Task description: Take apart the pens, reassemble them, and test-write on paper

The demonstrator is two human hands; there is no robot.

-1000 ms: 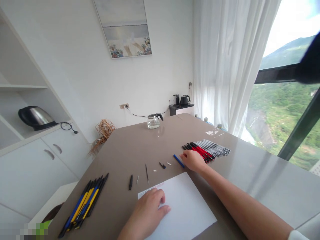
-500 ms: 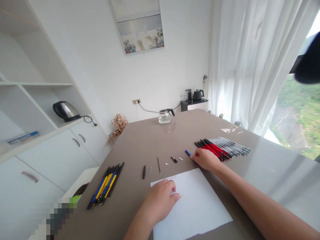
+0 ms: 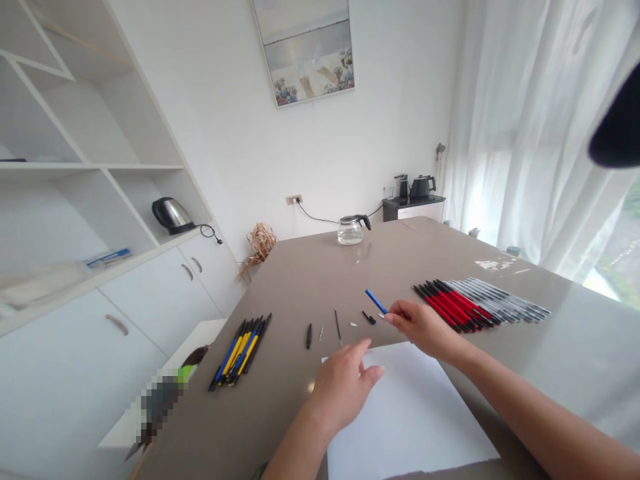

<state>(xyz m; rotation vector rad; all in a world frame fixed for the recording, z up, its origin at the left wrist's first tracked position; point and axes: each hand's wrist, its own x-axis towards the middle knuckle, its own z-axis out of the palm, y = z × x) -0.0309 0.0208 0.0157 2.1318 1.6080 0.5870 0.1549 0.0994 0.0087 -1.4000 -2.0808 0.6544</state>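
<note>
My right hand (image 3: 423,327) pinches one end of a blue pen barrel (image 3: 375,301) and holds it lifted just above the brown table (image 3: 310,273). My left hand (image 3: 345,383) hovers over the near left corner of a white sheet of paper (image 3: 410,413), fingers stretched out toward small pen parts: a thin refill (image 3: 338,326), a black tip piece (image 3: 309,335), a spring (image 3: 321,333) and a black clip piece (image 3: 369,319). Red and black pens (image 3: 475,307) lie in a row to the right of my right hand.
A bundle of blue, yellow and black pens (image 3: 241,350) lies near the table's left edge. A glass carafe (image 3: 351,230) stands at the far end. White shelves with a kettle (image 3: 171,215) line the left wall; curtains hang at the right.
My right hand has picked the blue barrel up off the table. My left hand has lifted from the paper's corner and reached forward, fingers spread. The view has swung leftward.
</note>
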